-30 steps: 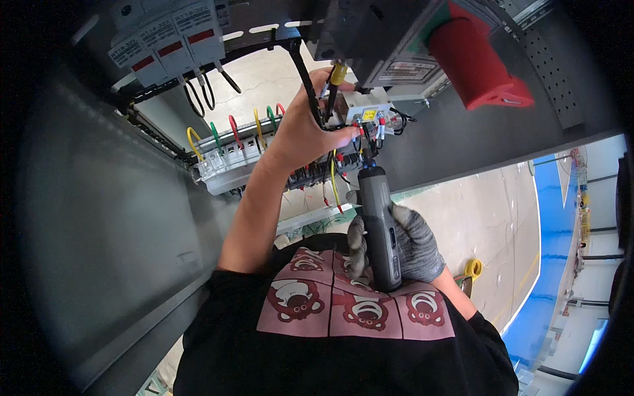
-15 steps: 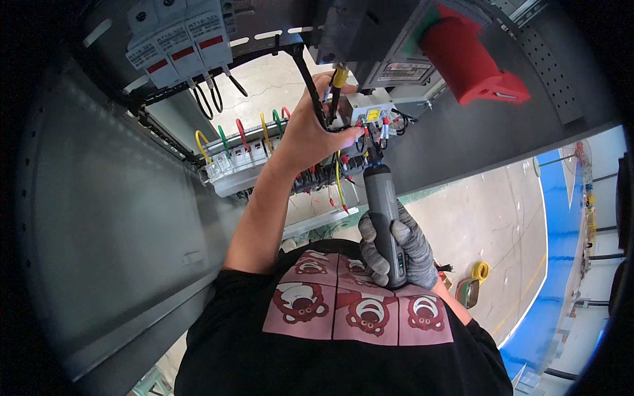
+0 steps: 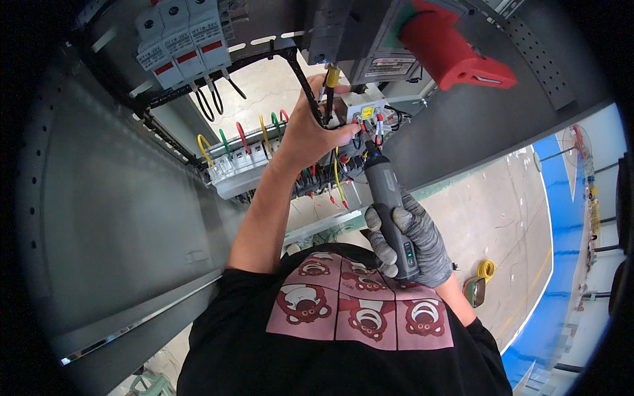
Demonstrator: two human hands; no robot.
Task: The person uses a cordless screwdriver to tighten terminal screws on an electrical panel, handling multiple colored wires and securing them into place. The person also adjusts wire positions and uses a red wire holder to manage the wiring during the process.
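Bare left hand (image 3: 312,134) left of silver boxy metal block (image 3: 360,99), grip cannot tell; grey-gloved right hand (image 3: 422,239) clamped on dark-grey cylindrical screwdriver (image 3: 384,187), tip just below block. Red-sleeved wires (image 3: 379,119) already at block; fastening apparently unfinished.

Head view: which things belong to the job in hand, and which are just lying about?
Job:
grey cylindrical power screwdriver, in the gloved right hand
pale boxy block with yellow label, at the bare left hand

Lying about:
coiled yellow cable on the floor
green-edged rounded object beside it, kind unclear
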